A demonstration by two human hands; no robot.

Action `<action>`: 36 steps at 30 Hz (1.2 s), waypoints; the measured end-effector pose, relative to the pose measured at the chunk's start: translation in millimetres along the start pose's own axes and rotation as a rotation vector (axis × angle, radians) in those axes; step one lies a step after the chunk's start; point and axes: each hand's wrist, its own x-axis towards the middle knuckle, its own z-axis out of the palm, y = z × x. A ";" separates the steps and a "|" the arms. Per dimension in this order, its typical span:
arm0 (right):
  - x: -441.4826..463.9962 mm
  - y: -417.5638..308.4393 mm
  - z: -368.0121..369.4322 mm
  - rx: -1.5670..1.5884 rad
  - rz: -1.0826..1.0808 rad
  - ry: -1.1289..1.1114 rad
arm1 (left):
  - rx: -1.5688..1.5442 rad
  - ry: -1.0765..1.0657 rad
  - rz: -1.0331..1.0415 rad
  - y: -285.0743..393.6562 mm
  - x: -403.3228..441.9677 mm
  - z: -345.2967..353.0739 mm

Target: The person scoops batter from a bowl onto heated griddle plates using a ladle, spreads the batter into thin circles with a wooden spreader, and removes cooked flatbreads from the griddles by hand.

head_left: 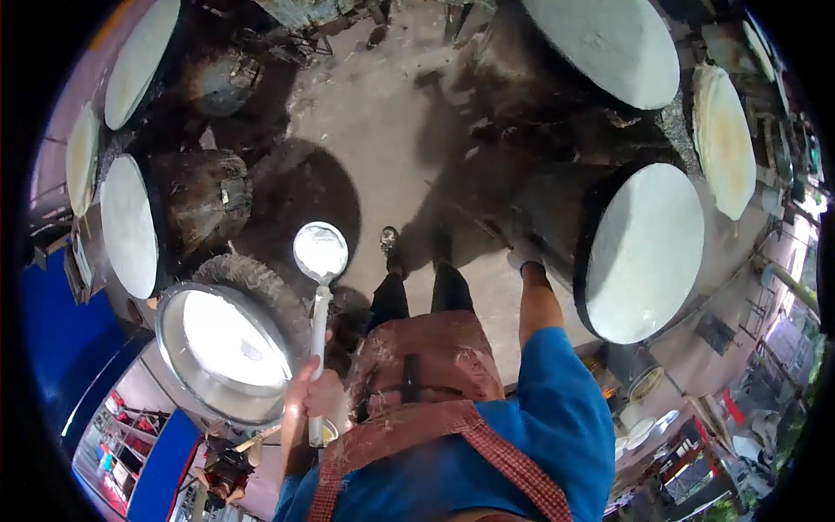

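Note:
My left hand (pixel 318 393) is wrapped round the long pale handle of a ladle (pixel 320 252). White batter coats the ladle's round bowl, which is raised over the floor. To the left of it, a wide metal pot (pixel 177 370) holds white batter. My right hand (pixel 524 255) is low beside a dark drum stove (pixel 557 204), small and dim in the view. A thin brown stick (pixel 492 230) runs up to its fingers, which look closed on it. On top of that stove lies a round griddle (pixel 645 252) covered with a white sheet of batter.
Another batter-covered griddle (pixel 613 48) stands at the upper right. Two more griddles (pixel 130 226) (pixel 143 61) are on the left. Stacked flat pancakes (pixel 724 143) lie at the far right, with another stack (pixel 83 161) at the far left. Blue panels (pixel 74 322) border the lower left.

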 end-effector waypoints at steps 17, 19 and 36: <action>-13.4 -29.5 -60.9 -0.099 -0.189 0.067 | -0.116 -0.116 0.021 15.8 -17.2 -44.1; 13.3 -14.5 -43.0 -0.332 -0.162 -0.314 | -0.169 -0.191 0.049 6.2 -10.9 -52.8; -40.6 -446.4 -281.4 0.282 -1.406 -0.187 | -1.044 -0.474 0.719 -137.3 -41.3 -148.9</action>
